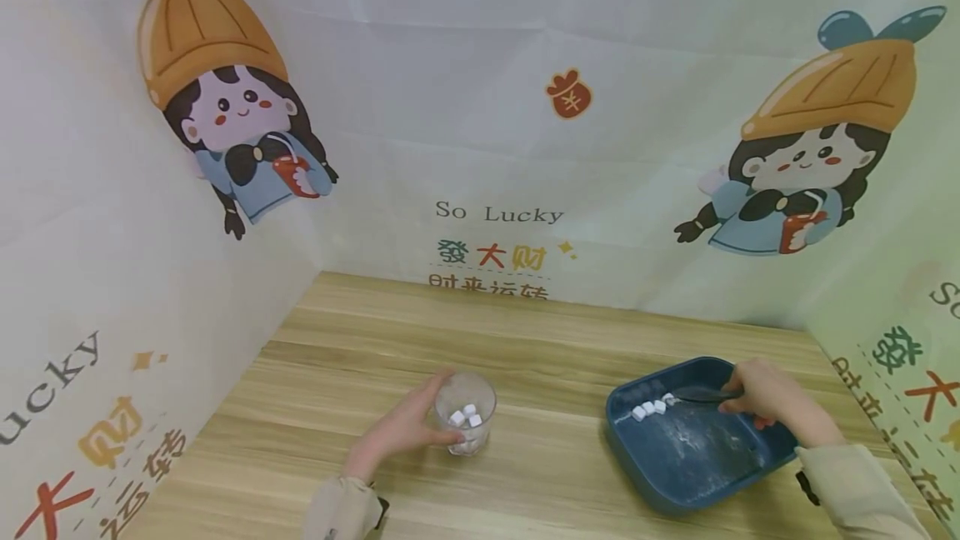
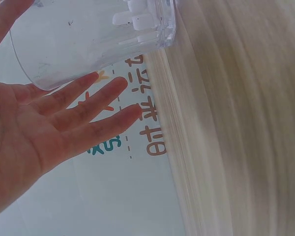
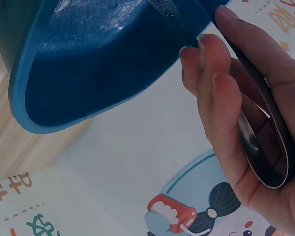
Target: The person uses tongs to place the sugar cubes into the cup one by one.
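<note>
My left hand (image 1: 401, 427) holds a clear cup (image 1: 480, 407) on the wooden table, its thumb on the near side. In the left wrist view the hand (image 2: 44, 128) has its other fingers spread beside the cup (image 2: 78, 39). Several white cubes (image 1: 470, 411) lie inside the cup. My right hand (image 1: 768, 398) grips dark metal tongs (image 1: 705, 394) over a blue tray (image 1: 637, 473); their tips are at the end of a row of white cubes (image 1: 648, 409). In the right wrist view the hand (image 3: 250, 113) is round the bent tongs (image 3: 280, 142); their tips are out of frame.
The light wooden table (image 1: 555, 473) has printed cloth (image 1: 450, 107) standing behind it and at both sides. Cup and tray stand apart, with table surface between them. Whitish powder or residue (image 1: 697, 448) marks the tray's floor.
</note>
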Motion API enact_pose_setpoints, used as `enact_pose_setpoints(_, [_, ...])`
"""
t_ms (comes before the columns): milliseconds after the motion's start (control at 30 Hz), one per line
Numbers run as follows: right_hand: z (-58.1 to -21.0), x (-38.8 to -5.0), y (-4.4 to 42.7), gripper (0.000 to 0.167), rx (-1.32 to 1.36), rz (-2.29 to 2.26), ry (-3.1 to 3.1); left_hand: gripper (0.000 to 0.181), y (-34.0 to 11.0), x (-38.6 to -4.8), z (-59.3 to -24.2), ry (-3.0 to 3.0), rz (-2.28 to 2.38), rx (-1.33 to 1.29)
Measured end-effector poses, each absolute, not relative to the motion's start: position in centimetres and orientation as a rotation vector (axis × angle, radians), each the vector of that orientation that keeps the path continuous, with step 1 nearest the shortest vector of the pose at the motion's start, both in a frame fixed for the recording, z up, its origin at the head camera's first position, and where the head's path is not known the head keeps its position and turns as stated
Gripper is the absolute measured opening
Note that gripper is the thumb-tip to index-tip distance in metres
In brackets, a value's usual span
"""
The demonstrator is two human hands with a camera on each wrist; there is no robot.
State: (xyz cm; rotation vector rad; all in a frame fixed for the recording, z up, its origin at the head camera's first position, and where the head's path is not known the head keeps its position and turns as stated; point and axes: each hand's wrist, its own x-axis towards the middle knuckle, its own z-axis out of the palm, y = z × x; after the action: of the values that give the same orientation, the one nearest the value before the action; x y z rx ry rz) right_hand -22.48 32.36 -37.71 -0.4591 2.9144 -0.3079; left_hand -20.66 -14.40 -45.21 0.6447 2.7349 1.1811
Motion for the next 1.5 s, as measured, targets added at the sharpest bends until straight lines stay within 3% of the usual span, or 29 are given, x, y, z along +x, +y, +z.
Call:
enact_pose_setpoints(633, [-38.0,-22.2,32.3,0.027,-0.507,-0.385,2.921,0.090,-14.2,-20.8,-45.3,2.750,1.167,0.637])
enact_pose_setpoints(1500, [-37.6,-19.8,34.3,0.038,-0.521,-0.513,2.893,0.088,-14.2,-20.8,-45.5,2.751,1.177,0.651])
